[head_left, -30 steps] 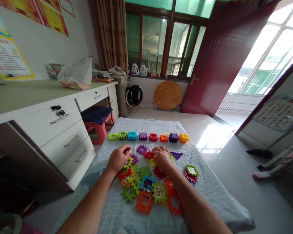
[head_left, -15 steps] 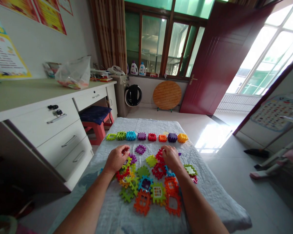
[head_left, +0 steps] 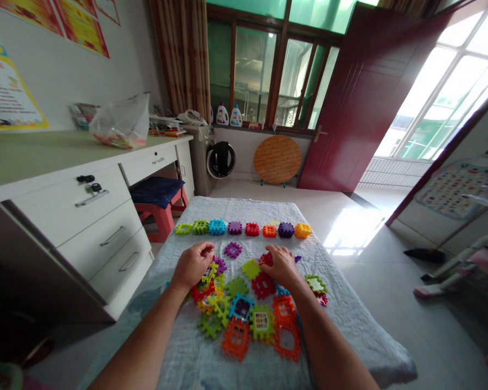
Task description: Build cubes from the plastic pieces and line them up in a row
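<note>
Several notched plastic building tiles lie heaped in the middle of the cloth-covered table (head_left: 361, 346). My right hand (head_left: 282, 266) bends over a red tile (head_left: 265, 259), thumb and fingers closed about its edges. Just below is another red tile (head_left: 263, 285), and a yellow-green tile (head_left: 251, 268) lies to its left. At the heap's left side my left hand (head_left: 193, 265) is curled with its fingertips together; what they hold is hidden. Beside those fingertips is a purple tile (head_left: 220, 265). One purple tile (head_left: 233, 249) lies apart between the hands.
Across the far part of the table runs a row of stacked tiles, from a green stack (head_left: 200, 227) to a yellow stack (head_left: 303, 231). A white desk (head_left: 106, 227) stands left, with a red stool (head_left: 165, 219) by it. A dark red door (head_left: 366, 103) stands beyond.
The right hand has shifted slightly left, and its thumb now reaches around the near side of the red tile. My left hand stays nearly in place.
</note>
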The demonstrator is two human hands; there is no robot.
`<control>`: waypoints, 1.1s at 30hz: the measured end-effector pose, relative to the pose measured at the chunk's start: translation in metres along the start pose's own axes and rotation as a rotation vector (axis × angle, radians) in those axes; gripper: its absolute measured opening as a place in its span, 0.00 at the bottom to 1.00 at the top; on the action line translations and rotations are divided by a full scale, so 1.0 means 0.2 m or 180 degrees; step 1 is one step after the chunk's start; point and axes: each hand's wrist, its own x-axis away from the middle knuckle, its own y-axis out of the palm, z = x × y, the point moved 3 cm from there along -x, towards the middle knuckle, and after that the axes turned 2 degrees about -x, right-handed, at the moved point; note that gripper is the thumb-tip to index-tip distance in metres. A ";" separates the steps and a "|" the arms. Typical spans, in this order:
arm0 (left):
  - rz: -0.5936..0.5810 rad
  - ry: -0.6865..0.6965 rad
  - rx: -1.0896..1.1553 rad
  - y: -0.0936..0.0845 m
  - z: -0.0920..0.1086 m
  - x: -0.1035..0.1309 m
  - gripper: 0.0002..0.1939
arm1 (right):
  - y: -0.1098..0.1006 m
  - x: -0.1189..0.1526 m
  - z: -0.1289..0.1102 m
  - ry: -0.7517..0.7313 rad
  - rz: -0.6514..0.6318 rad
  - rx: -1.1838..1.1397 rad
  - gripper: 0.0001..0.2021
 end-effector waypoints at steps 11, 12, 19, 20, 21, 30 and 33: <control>0.0051 0.0037 0.0000 0.01 0.00 0.00 0.11 | 0.02 -0.04 0.01 -0.0125 0.0033 -0.0268 0.31; 0.0056 0.0043 0.0000 0.01 0.00 0.00 0.11 | 0.02 -0.03 0.01 -0.0145 0.0077 -0.0315 0.31; 0.0060 0.0044 -0.0010 0.00 0.01 0.00 0.11 | -0.02 0.00 0.02 -0.0038 -0.0002 -0.0250 0.33; 0.0057 0.0045 -0.0013 0.00 0.01 0.00 0.11 | -0.02 0.00 0.02 -0.0028 -0.0020 -0.0250 0.33; 0.0055 0.0048 -0.0018 0.00 0.01 0.00 0.11 | -0.02 0.00 0.02 -0.0030 -0.0018 -0.0260 0.32; 0.0048 0.0060 -0.0046 -0.01 0.01 0.00 0.11 | 0.00 0.00 0.01 -0.0086 -0.0009 -0.0229 0.33; 0.0050 0.0031 -0.0042 -0.01 0.02 0.00 0.11 | 0.00 0.00 0.01 -0.0079 0.0027 -0.0181 0.33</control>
